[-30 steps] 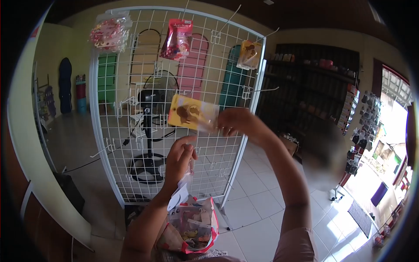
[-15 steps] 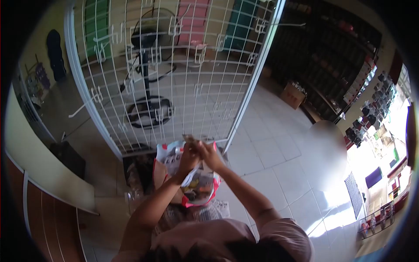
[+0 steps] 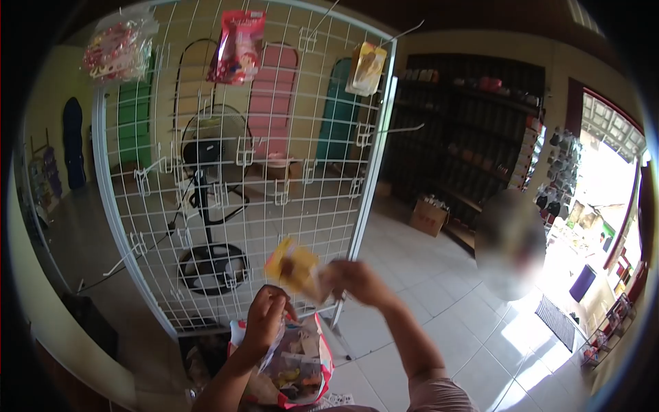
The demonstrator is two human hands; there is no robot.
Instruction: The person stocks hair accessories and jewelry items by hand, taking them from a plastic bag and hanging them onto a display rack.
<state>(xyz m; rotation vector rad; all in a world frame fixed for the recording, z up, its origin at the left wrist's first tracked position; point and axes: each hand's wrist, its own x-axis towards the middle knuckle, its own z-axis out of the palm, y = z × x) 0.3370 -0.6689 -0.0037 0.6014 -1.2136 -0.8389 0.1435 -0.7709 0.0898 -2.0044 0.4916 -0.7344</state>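
Observation:
My right hand holds a yellow packet up in front of the lower part of a white wire grid rack. My left hand grips the rim of a red and white plastic bag full of packets, which hangs just below the rack. Three packets hang on hooks along the rack's top: a pink one at the left, a red one in the middle and a yellow one at the right.
A black standing fan is behind the rack. Dark shelving lines the right wall, with a cardboard box on the tiled floor. A counter edge runs along the left. A bright doorway opens at the right.
The view has tilted back up from the bag to the rack. My right hand has come up out of the bag with a yellow packet. My left hand stays on the bag.

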